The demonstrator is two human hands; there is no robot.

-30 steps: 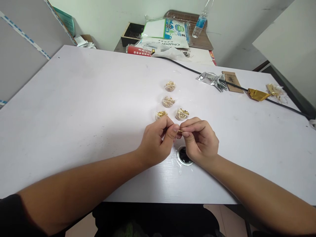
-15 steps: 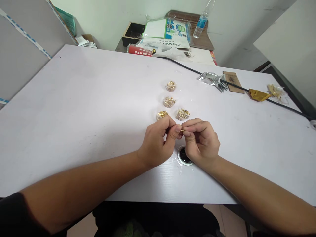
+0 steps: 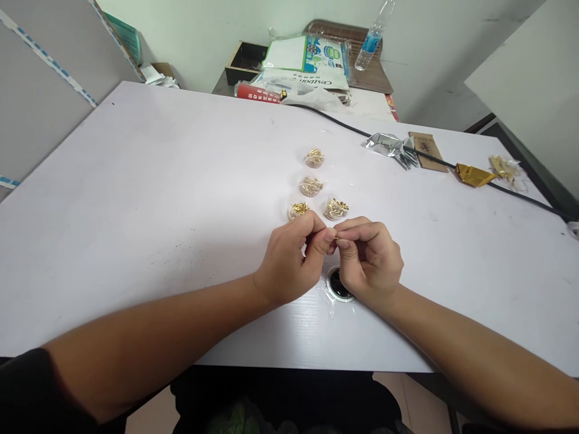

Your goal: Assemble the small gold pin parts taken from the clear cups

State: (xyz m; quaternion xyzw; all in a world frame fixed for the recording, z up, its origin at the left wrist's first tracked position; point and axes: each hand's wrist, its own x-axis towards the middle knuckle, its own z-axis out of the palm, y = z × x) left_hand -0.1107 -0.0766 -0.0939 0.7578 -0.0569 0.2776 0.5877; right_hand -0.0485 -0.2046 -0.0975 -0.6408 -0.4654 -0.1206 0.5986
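My left hand [image 3: 292, 260] and my right hand [image 3: 368, 260] meet fingertip to fingertip over the white table [image 3: 158, 199], both pinched on a tiny gold pin [image 3: 335, 239] held between them. Just beyond the fingers lie small heaps of gold pins on clear plastic: one at the left [image 3: 298, 209], one at the right [image 3: 335, 208], one behind them [image 3: 310, 185] and a farther one [image 3: 314, 158]. Under my right hand is a round black cable hole with a silver ring [image 3: 338, 286].
A black cable [image 3: 434, 160] runs across the far right of the table past a crumpled silver bag [image 3: 391, 146], a brown card [image 3: 427, 150] and a gold foil bag [image 3: 473, 175]. Beyond the far edge stand boxes, papers [image 3: 307, 63] and a water bottle [image 3: 371, 36].
Both hands stay pinched together on the small pin; the fingers shifted only slightly. The view drifted a little.
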